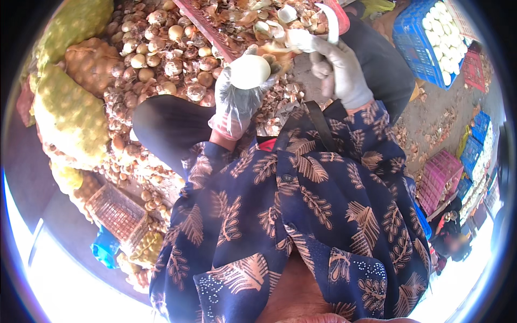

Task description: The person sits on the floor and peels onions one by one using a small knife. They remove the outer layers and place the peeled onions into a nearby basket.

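My left hand (238, 95), in a clear plastic glove over what looks like another glove, cups a peeled white onion (250, 72). To its right, my right hand (341, 68) wears a pale grey glove. Its fingers are closed around a curved, pale, knife-like tool (333, 24) that points upward. A whitish blurred piece (301, 40), perhaps onion layer or skin, is at the fingertips of that hand. The two hands are apart. Beyond them lies a red plastic crate (208, 30) heaped with onion skins (242, 18).
Unpeeled onions (173, 66) are piled at the left, beside full mesh sacks (70, 117). A blue crate (416, 44) of peeled onions stands at the upper right. A pink crate (440, 177) and another person (450, 238) are at the right. Skins litter the floor (432, 113).
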Motion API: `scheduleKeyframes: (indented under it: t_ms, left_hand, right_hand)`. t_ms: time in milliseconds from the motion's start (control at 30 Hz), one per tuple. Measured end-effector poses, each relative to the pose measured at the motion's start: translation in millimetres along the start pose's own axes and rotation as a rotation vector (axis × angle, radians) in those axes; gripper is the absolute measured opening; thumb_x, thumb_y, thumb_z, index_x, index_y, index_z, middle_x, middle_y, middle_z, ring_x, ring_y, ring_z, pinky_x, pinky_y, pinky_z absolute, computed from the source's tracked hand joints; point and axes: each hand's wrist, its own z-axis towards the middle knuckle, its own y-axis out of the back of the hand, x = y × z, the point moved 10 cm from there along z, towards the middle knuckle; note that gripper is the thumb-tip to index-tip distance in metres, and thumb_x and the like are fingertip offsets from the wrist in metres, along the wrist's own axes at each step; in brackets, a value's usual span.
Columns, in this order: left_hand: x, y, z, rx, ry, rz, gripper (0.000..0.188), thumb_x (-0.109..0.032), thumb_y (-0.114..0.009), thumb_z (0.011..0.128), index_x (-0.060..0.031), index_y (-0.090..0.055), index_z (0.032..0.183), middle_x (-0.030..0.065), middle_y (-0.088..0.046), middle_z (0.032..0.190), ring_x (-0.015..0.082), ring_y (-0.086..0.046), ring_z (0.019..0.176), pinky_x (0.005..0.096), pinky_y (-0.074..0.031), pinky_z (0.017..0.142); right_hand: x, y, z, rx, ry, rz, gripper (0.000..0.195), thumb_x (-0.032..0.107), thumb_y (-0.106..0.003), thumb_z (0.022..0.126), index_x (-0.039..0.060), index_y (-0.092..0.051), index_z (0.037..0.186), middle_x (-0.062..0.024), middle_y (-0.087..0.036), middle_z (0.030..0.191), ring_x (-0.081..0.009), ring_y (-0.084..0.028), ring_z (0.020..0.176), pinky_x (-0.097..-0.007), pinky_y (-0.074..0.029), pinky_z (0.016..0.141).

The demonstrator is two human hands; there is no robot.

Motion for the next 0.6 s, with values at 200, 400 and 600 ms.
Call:
scheduleKeyframes:
  t_ms: [200, 400, 600]
  left_hand:
    - [-1.5, -12.2, 8.1, -0.041, 0.054, -0.085, 0.069, -0.033, -0.069, 0.092, -0.0011, -0.043, 0.147, 0.0272, -0.055, 0.138, 0.0399, -0.059, 0.122, 0.0514, -0.054, 0.103]
    - [-37.7, -17.8, 52.0, 0.073, -0.148, 0.75, 0.057, -0.048, -0.039, 0.108, -0.0088, -0.043, 0.15, 0.0136, -0.051, 0.151, 0.0247, -0.05, 0.135, 0.0391, -0.041, 0.116]
    - [-39.5, -60.7, 234.4, -0.187, -0.113, 0.124, 0.057, -0.048, -0.072, 0.093, -0.003, -0.059, 0.126, 0.0174, -0.068, 0.113, 0.0339, -0.069, 0.099, 0.0448, -0.065, 0.085]
  right_hand:
    - [33.6, 31.8, 9.1, -0.168, 0.615, -0.954, 0.04, 0.035, -0.072, 0.093, 0.0066, -0.067, 0.122, -0.0137, -0.071, 0.094, -0.0246, -0.07, 0.085, -0.0397, -0.055, 0.074]
    - [-25.7, -2.7, -55.3, 0.058, -0.367, -0.325, 0.027, 0.025, -0.065, 0.098, -0.0013, -0.067, 0.101, -0.0074, -0.067, 0.079, -0.0099, -0.058, 0.056, -0.0214, -0.045, 0.047]
    - [-82.4, 16.4, -64.6, 0.137, -0.52, -0.14, 0.041, 0.019, -0.065, 0.099, 0.0035, -0.052, 0.134, -0.0049, -0.067, 0.081, -0.0078, -0.054, 0.055, -0.0227, -0.042, 0.048]
